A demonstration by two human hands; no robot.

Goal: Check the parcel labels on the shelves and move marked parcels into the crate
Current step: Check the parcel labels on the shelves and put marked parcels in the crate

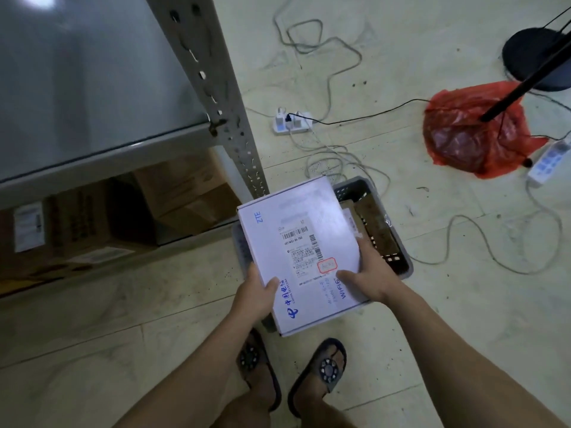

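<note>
White parcel (296, 254) w/ red-marked label, near edges in left grip (256, 296) & right grip (369, 278), over grey crate (398, 257).

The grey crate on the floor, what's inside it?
The grey crate holds at least one brown cardboard parcel, seen at its right side. The white box, gripped by the left hand and right hand, covers the rest.

Pale tiled floor (401, 319), cables (327, 72), grey metal shelving (216, 88).
</note>
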